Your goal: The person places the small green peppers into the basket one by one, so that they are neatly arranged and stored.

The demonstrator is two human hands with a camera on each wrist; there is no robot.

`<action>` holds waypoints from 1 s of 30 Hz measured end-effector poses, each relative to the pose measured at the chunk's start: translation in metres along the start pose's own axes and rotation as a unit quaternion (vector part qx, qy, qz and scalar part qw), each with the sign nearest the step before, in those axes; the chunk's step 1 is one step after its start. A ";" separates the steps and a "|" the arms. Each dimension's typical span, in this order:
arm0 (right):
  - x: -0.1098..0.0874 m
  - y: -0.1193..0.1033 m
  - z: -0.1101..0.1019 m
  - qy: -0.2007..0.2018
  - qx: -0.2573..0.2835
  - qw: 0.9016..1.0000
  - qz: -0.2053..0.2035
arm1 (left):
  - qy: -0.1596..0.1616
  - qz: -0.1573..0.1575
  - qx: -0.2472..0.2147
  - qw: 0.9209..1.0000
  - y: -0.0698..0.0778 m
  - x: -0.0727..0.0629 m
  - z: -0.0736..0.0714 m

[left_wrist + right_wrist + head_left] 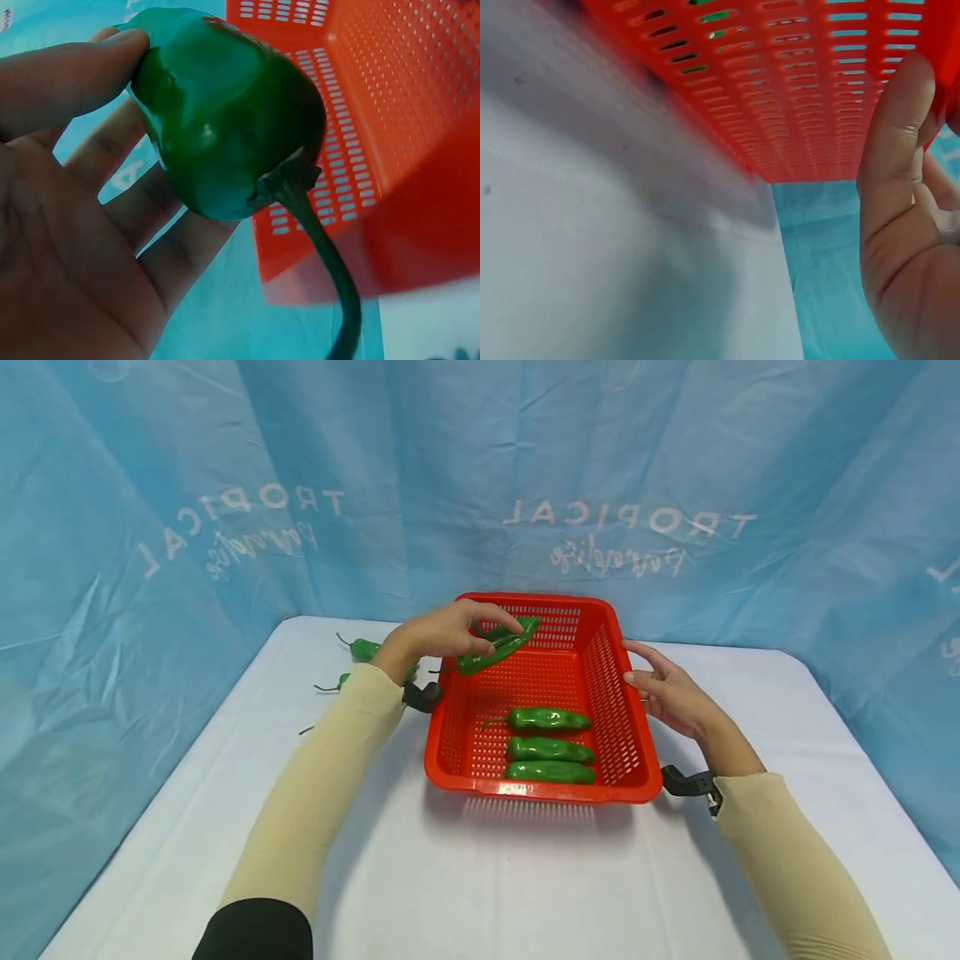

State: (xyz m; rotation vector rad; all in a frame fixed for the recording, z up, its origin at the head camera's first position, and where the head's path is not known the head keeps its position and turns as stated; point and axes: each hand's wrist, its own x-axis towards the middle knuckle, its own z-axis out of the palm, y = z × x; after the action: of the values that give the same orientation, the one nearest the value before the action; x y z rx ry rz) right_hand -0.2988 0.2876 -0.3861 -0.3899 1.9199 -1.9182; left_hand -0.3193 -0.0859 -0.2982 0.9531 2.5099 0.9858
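My left hand (pixel 450 631) pinches a long green pepper (pixel 498 652) over the far left part of a red plastic basket (pixel 532 790). In the left wrist view, the thumb presses one side of the glossy pepper (pixel 225 120), its curved stem pointing toward the camera; the fingers lie behind it. Three more green peppers (pixel 551 749) lie side by side in the near half of the basket. At the basket's right rim, my right hand (pixel 675 697) grips the edge. The right wrist view has its thumb (pixel 900 127) against the perforated outer wall.
Several green peppers (pixel 364 650) lie on the white table (pixel 487 885) left of the basket, partly hidden behind the left forearm. A blue curtain (pixel 420 468) with printed lettering hangs behind the table and along both sides.
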 end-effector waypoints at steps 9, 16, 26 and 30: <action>-0.001 -0.006 0.001 0.000 -0.022 1.000 0.010 | -0.016 -0.008 -0.007 1.000 0.003 0.017 0.011; -0.002 -0.005 0.002 0.003 -0.021 1.000 0.012 | -0.037 -0.009 0.003 0.999 0.011 0.028 0.012; -0.003 -0.005 0.003 0.017 -0.026 0.999 0.017 | -0.072 -0.027 0.015 0.997 0.016 0.050 0.022; -0.002 -0.004 0.004 0.014 -0.026 0.999 0.018 | -0.090 -0.034 0.025 0.995 0.013 0.057 0.030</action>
State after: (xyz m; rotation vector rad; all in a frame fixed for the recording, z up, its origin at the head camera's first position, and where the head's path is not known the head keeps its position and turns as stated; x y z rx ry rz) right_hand -0.2961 0.2850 -0.3816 -0.3438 1.9843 -1.8639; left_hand -0.3410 -0.0259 -0.3115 0.9214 2.4083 0.7840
